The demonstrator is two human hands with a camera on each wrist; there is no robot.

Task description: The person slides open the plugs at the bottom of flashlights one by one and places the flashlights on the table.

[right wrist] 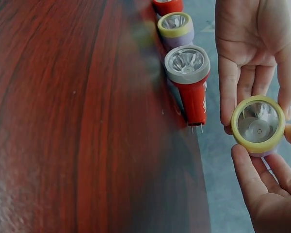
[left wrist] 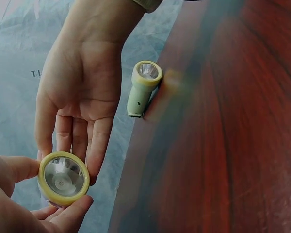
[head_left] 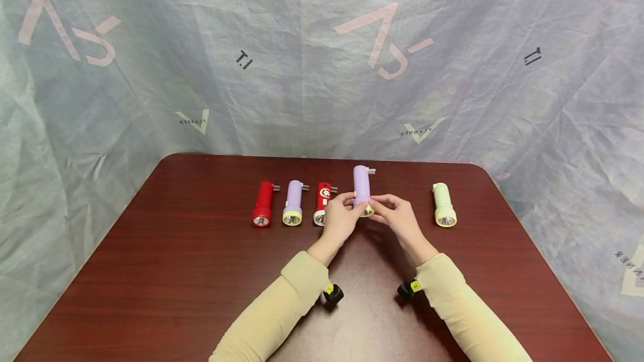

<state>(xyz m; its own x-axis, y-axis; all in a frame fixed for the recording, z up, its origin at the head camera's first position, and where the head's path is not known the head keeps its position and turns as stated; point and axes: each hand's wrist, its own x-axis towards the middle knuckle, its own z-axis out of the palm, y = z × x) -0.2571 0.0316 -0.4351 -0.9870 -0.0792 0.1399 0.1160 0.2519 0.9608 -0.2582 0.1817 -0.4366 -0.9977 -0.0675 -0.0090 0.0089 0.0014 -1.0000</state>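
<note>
Both hands hold a lilac flashlight [head_left: 361, 183] upright by its yellow-rimmed head, lens end down and plug prongs at the top pointing right. My left hand [head_left: 343, 219] grips the head from the left with thumb and fingers. From the right, my right hand [head_left: 397, 217] pinches the same rim. In the left wrist view the flashlight's clear lens [left wrist: 63, 177] faces the camera, ringed by fingers of both hands. Right beside the left hand lies a red flashlight with a white head [head_left: 323, 197], partly hidden by that hand.
Further left lie another lilac flashlight [head_left: 294, 200] and an all-red flashlight [head_left: 263, 203]. A pale green flashlight [head_left: 444, 204] lies to the right. All are on a dark red wooden table [head_left: 176, 272], with grey printed fabric [head_left: 302, 71] hanging behind and at the sides.
</note>
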